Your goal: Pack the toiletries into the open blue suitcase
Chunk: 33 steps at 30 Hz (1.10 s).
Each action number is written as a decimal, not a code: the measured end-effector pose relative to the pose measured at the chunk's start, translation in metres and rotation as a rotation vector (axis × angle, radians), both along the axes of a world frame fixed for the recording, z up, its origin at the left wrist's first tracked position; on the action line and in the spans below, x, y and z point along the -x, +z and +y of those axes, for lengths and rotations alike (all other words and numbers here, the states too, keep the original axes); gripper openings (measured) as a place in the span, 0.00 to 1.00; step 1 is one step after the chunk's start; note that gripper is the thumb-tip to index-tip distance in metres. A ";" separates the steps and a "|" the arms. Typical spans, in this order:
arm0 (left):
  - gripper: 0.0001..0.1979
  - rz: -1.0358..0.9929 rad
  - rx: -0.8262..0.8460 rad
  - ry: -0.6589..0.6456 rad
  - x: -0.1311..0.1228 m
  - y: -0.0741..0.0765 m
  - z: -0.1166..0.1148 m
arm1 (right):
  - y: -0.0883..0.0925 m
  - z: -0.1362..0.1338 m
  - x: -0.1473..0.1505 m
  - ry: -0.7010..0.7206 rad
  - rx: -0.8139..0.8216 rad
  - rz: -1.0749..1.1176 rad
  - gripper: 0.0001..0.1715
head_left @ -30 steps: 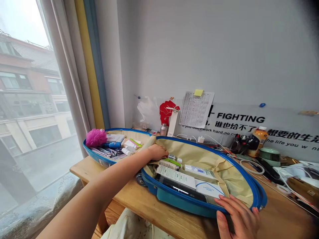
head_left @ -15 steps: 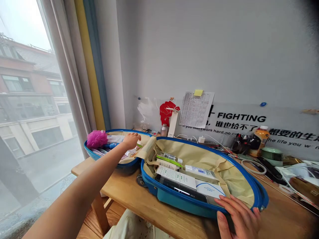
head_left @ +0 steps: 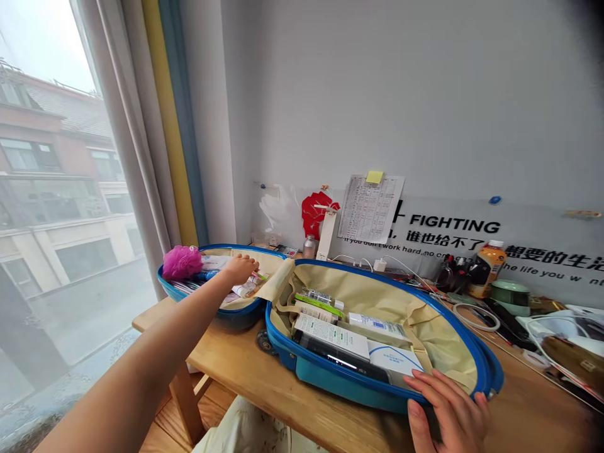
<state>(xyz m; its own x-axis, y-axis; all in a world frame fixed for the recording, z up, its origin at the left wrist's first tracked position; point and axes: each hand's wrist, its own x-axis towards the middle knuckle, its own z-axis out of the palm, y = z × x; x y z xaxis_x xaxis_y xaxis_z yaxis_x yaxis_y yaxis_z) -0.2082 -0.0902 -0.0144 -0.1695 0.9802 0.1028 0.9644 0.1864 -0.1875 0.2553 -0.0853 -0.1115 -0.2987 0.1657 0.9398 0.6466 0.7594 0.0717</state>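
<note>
An open blue suitcase [head_left: 346, 391] with a beige lining lies on the wooden table in two halves. My left hand [head_left: 241, 269] reaches into the left half, fingers curled down round a small white tube [head_left: 259, 275] with a green and pink mark; its grip is partly hidden. Another white tube [head_left: 243, 290] lies just beneath. Beside them are a purple bath puff [head_left: 182, 262] and a blue packet [head_left: 206, 275]. My right hand [head_left: 448, 409] rests with fingers spread on the right half's front rim, near a white box [head_left: 395, 357].
The right half also holds a long white box [head_left: 333, 336], a black case [head_left: 340, 360], a white tube [head_left: 377, 325] and a clear bottle [head_left: 318, 297]. Behind it stand an orange bottle [head_left: 486, 269], a green container [head_left: 510, 296] and cables. A window is at the left.
My left hand has moved slightly left and down, and the small tube under its fingers sits lower among the things. My right hand stays on the rim.
</note>
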 end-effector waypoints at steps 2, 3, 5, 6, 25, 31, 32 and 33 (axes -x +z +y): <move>0.14 -0.004 -0.029 -0.001 -0.001 0.003 -0.003 | 0.001 0.000 0.000 0.002 0.007 0.003 0.13; 0.14 -0.007 -0.050 0.008 -0.003 0.005 -0.005 | 0.001 0.000 0.001 0.004 0.013 0.000 0.12; 0.16 -0.018 -0.105 0.032 -0.007 0.010 -0.005 | 0.002 -0.001 0.001 0.015 0.019 -0.001 0.12; 0.17 -0.025 -0.134 0.041 -0.011 0.015 -0.004 | 0.003 -0.001 0.001 0.020 0.019 0.003 0.12; 0.16 -0.041 0.111 -0.466 -0.136 -0.010 0.069 | 0.003 0.000 0.000 0.000 -0.021 -0.044 0.12; 0.17 -0.052 0.130 -0.507 -0.131 -0.017 0.074 | 0.004 -0.004 0.003 0.004 -0.007 -0.026 0.13; 0.17 -0.058 0.128 -0.508 -0.131 -0.018 0.074 | 0.005 -0.004 0.003 0.002 -0.008 -0.023 0.13; 0.17 -0.065 0.124 -0.508 -0.131 -0.018 0.074 | 0.005 -0.004 0.003 0.002 -0.011 -0.021 0.13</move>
